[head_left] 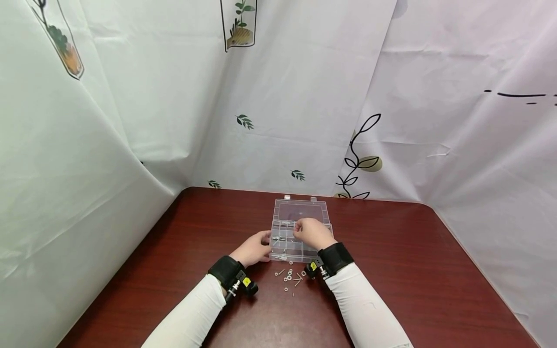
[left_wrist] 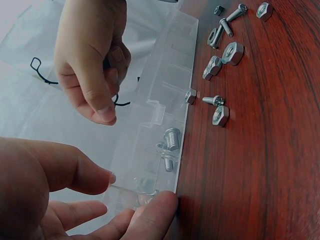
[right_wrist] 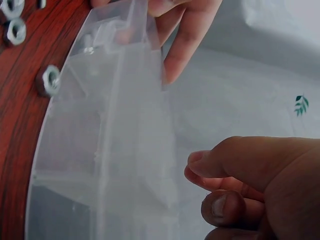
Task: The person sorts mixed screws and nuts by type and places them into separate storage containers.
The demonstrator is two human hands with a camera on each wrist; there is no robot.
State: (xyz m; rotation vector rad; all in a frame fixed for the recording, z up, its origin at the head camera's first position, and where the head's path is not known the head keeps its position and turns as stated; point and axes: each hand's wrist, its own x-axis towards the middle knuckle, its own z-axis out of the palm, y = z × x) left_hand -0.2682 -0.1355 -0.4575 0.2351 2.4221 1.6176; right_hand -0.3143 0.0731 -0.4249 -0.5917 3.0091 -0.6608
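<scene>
1. At the left end of the clear box (head_left: 296, 249), your left hand (head_left: 253, 249) grips the end wall, with the thumb on its upper edge. The box stands on the table (head_left: 391, 290); an uneven squeeze or lift could tilt it.
2. Over the middle of the clear box, your right hand (head_left: 314, 233) hangs with thumb and forefinger close together, other fingers curled. Nothing shows between the fingertips, but I cannot tell whether they hide a small piece; if they do, a slack pinch could drop it into an unintended compartment.
3. Inside the clear box, toward its left end, lie metal bolts (left_wrist: 171, 138). Knocking or tipping the box could make them hop the dividers and mix.
4. Behind the clear box, its lid (head_left: 300, 210) lies open. Catching its edge with your right hand could jerk the whole box.
5. On the near side of the clear box, loose nuts (left_wrist: 220, 116) and screws (left_wrist: 214, 100) lie scattered, one nut just beside the front wall. Sliding the box toward you could push them away.
6. By its near right corner, your right wrist camera (head_left: 313, 267) appears close to another nut; lowering that forearm could sweep it aside.
</scene>
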